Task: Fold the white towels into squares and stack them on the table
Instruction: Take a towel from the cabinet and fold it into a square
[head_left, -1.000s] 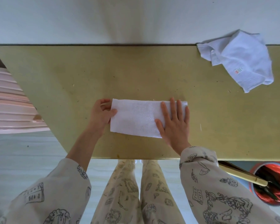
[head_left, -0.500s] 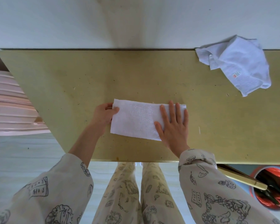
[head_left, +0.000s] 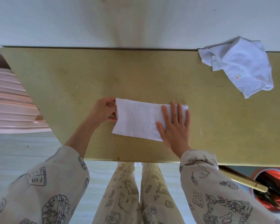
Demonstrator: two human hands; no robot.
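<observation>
Two towels: I see the folded towel (head_left: 141,121) near the surface (head_left: 71,78) front edge, soft, limp. My right hand (head_left: 174,126) presses it flat; my left hand (head_left: 103,110) seemingly pinches its left end, the best hold. The crumpled towel (head_left: 242,65) waits at the far right.

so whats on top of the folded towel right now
The right hand lies flat on the right end of the folded towel. The left hand pinches its left edge. The towel part under the right palm is hidden.
</observation>
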